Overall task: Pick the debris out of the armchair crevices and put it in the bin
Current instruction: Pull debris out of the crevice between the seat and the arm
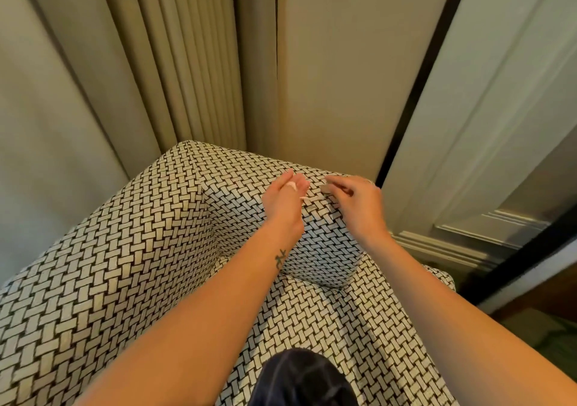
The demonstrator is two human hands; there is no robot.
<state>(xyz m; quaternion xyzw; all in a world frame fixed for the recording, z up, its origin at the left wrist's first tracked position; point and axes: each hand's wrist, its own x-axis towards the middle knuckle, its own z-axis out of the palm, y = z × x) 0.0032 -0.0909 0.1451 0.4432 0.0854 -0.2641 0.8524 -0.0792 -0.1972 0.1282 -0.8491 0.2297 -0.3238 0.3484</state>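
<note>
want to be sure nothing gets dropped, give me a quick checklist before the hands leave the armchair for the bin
1. Left hand holds white scraps: ok.
2. Right hand has a firm pinch on something: cannot tell, fingertips pressed to the fabric.
3. Loose white bit on the armchair between the hands picked up: not ok.
4. Bin in sight: not ok, none in view.
5. Seat crevices checked: cannot tell.

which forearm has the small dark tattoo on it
The left forearm, the one leading to the left hand that holds small white scraps over the woven-pattern armchair. The right forearm shows bare skin, no mark.
</note>
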